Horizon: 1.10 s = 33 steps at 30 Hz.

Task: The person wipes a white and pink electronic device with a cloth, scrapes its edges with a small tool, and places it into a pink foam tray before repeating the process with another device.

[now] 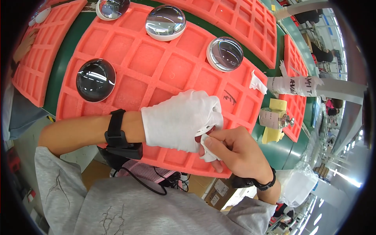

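My left hand (182, 121), in a white glove, is closed around a white-rimmed, dark red-looking piece (200, 135). Its fingers hide most of that piece, which looks like a glass lens. Pinched in my bare right hand (241, 150) is a small white cloth (210, 152), pressed against the piece's edge. Both hands are over the near edge of a red foam tray (147, 58) with square pockets. Clear glass dome lenses rest on the tray: one dark-looking lens (96, 80) at left, others (165, 22) along the far side, and another lens (225, 54) toward the right.
Right of the tray stands a metal-topped pump bottle (271, 118) between yellow pads (273, 135). A grey post (340, 91) wrapped in white is beyond it. More red trays (235, 21) lie on the green table (290, 150). Another person's hand (26, 46) is at far left.
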Available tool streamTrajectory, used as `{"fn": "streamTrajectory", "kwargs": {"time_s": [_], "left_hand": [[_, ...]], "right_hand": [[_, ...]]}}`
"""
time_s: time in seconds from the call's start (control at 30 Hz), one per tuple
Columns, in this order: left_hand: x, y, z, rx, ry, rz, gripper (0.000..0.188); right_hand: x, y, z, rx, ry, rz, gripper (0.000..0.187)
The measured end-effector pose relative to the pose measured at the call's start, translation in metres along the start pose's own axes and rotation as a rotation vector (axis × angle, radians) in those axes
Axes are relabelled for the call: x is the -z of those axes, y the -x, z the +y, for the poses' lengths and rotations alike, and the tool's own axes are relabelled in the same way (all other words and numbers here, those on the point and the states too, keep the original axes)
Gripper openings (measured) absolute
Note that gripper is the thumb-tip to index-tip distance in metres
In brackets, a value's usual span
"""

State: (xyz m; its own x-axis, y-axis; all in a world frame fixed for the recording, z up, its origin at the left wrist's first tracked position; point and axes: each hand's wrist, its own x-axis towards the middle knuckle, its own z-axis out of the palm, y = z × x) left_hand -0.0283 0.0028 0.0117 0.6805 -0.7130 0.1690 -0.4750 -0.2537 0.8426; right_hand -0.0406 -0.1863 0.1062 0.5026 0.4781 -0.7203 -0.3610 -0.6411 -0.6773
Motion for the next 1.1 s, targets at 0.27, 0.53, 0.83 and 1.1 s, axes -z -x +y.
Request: {"fn": "streamTrajectory", "kwargs": {"time_s": [0.27,0.53,0.83,1.1], "left_hand": [[-0.006,-0.005,-0.001,-0.042,-0.135,0.041,0.036],[0.002,-0.008,-0.006,-0.117,0.031,0.132,0.025],[0.007,0.005,0.009,-0.074,0.014,0.034,0.021],[0.012,-0.01,0.013,-0.112,0.089,0.008,0.018]], "right_hand": [[0.0,-0.013,-0.009,0.022,0.124,-0.089,0.025],[0.02,-0.004,0.005,0.194,0.139,-0.082,0.027],[0.058,-0.01,0.033,0.287,-0.156,0.014,0.039],[0.071,-0.072,0.057,0.531,-0.048,0.137,0.042]]}}
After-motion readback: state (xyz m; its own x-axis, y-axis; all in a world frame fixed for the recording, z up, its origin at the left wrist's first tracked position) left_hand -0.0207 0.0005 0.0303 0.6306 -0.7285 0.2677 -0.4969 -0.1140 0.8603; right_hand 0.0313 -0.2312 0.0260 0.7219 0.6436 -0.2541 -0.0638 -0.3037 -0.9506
